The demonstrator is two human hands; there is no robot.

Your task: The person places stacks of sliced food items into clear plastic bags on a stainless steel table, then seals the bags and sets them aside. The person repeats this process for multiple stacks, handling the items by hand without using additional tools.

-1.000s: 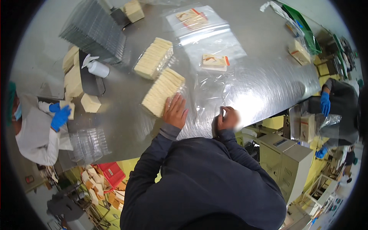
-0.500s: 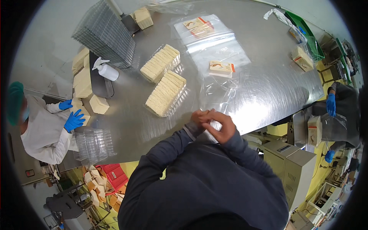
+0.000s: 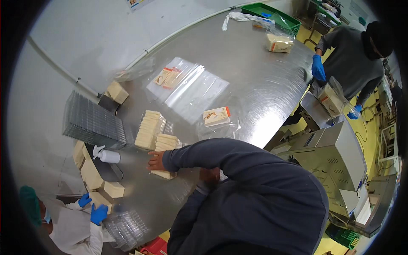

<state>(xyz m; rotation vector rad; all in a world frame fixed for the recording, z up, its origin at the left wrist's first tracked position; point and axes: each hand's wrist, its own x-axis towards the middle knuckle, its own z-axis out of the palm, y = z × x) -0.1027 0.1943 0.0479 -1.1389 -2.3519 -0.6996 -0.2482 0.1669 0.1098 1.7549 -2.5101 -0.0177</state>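
My right arm (image 3: 229, 153) reaches across my front to the left. Its hand (image 3: 157, 161) is laid over the nearer clear tray of pale slices, which look like crustless bread (image 3: 166, 141), with the fingers curled down its left side. Just beyond stands a second tray of bread slices (image 3: 149, 128). Close to my body, below the right sleeve, my left hand (image 3: 210, 175) is closed. Something whitish shows beside it, too hidden to make out. A printed card on a clear bag (image 3: 216, 116) lies beyond my right forearm, and flat clear bags (image 3: 197, 91) are spread farther off.
At left are stacked clear trays (image 3: 93, 121), a spray bottle (image 3: 107, 155) and pale bread blocks (image 3: 91, 173). A co-worker's blue-gloved hands (image 3: 98, 213) touch a block there. At right, another person holds a bagged loaf (image 3: 331, 100) by a metal machine (image 3: 327, 155). A green crate (image 3: 276, 19) stands far off.
My hands have parted: the right has swung left onto the nearer tray, while the left stays near my body. The view has turned right, and the person there has raised the bagged loaf.
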